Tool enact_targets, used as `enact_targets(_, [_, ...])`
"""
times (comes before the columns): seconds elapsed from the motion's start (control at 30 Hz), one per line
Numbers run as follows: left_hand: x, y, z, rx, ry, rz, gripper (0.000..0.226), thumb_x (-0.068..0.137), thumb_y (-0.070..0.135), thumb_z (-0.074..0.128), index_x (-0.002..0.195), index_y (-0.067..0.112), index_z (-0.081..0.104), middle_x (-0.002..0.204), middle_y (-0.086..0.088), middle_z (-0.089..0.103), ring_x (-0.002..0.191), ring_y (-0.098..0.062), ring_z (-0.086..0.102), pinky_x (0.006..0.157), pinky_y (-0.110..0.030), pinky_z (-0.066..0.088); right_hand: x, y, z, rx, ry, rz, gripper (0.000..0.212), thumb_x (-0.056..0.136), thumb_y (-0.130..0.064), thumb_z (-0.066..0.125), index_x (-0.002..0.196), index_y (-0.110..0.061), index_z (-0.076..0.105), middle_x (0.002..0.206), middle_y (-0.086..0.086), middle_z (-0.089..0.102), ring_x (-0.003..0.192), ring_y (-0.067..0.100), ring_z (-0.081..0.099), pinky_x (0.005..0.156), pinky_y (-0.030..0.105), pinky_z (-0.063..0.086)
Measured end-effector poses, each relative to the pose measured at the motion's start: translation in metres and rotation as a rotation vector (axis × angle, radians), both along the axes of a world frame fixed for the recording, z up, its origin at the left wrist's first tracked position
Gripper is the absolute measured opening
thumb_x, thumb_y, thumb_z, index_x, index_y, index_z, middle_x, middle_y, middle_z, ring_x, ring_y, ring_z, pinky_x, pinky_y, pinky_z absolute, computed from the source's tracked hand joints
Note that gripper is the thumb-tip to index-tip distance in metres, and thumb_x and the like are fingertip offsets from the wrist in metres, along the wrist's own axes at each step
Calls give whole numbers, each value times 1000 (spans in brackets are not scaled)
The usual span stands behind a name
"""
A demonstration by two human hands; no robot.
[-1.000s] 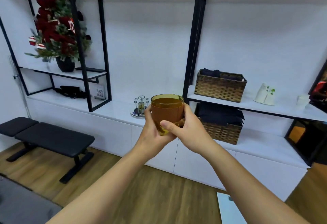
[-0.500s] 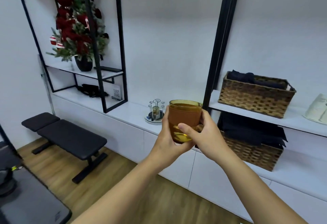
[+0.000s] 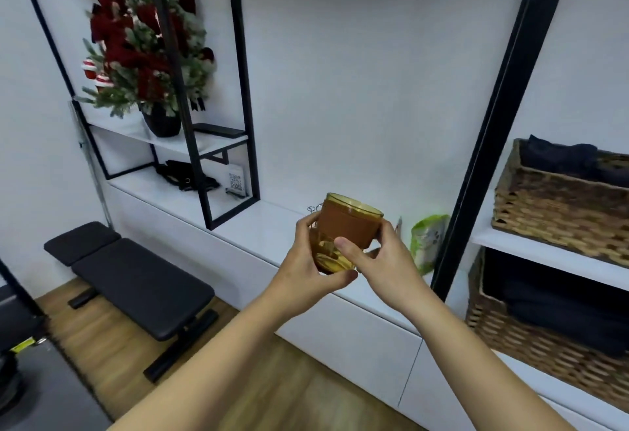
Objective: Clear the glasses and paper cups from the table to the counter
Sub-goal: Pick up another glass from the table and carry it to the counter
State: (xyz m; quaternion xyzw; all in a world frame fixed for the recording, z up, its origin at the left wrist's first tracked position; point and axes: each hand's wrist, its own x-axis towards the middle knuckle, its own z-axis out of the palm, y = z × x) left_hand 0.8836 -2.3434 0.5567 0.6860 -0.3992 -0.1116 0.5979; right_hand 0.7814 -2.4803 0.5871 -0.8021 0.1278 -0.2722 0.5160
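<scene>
I hold an amber glass (image 3: pixel 347 230) with a brown paper cup nested inside it, in front of me at centre. My left hand (image 3: pixel 306 260) wraps its left side and base. On its right side sits my right hand (image 3: pixel 384 260), thumb across the front. The glass tilts slightly and hangs over the white counter (image 3: pixel 258 223). A small wire stand on the counter is mostly hidden behind the glass.
A green-and-white bag (image 3: pixel 425 243) stands on the counter beside a black post (image 3: pixel 483 144). Two wicker baskets (image 3: pixel 561 199) of dark cloth fill the right shelves. A black bench (image 3: pixel 136 277) stands on the wood floor at left. A red floral arrangement (image 3: pixel 143 46) sits on the upper left shelf.
I have come closer to the counter and the view has swung right to left. The glass now hangs over the counter top, and the green bag has come into sight.
</scene>
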Motion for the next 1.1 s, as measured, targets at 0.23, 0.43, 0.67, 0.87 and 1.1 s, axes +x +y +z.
enact_targets(0.23, [103, -28, -31, 52, 77, 60, 92, 70, 32, 91, 135, 60, 32, 122, 9, 64, 106, -10, 71, 84, -28, 60, 98, -47, -29, 18, 88, 26, 95, 76, -72, 67, 152, -39, 21, 135, -19, 53, 109, 10, 64, 74, 12, 47])
enact_targets(0.43, [194, -54, -48, 170, 92, 140, 81, 63, 42, 89, 122, 65, 39, 115, 18, 63, 98, -1, 70, 76, -19, 58, 187, -89, -75, -46, 96, -36, 55, 83, -61, 69, 124, -54, 34, 126, -18, 58, 95, 1, 67, 59, 5, 46])
enact_targets(0.67, [305, -106, -50, 306, 136, 299, 72, 58, 46, 85, 115, 35, 42, 112, -4, 66, 99, -25, 67, 84, -36, 57, 299, -138, -103, 9, 210, -2, 44, 89, -60, 61, 123, -38, 45, 119, -13, 66, 103, 3, 65, 71, 14, 52])
enact_targets(0.87, [384, -149, -61, 240, 212, 405, 58, 69, 32, 89, 114, 33, 51, 115, 1, 64, 103, -16, 67, 84, -33, 59, 380, -173, -125, 43, 365, 79, 45, 94, -55, 58, 130, -29, 52, 126, -4, 63, 115, 15, 59, 93, 34, 52])
enact_targets(1.1, [461, -178, -79, 263, 232, 425, 66, 78, 29, 89, 125, 26, 42, 114, 10, 58, 100, -6, 63, 73, -17, 54, 445, -216, -128, -63, 345, 74, 65, 92, -46, 66, 148, -30, 38, 146, -9, 50, 129, 17, 52, 104, 38, 46])
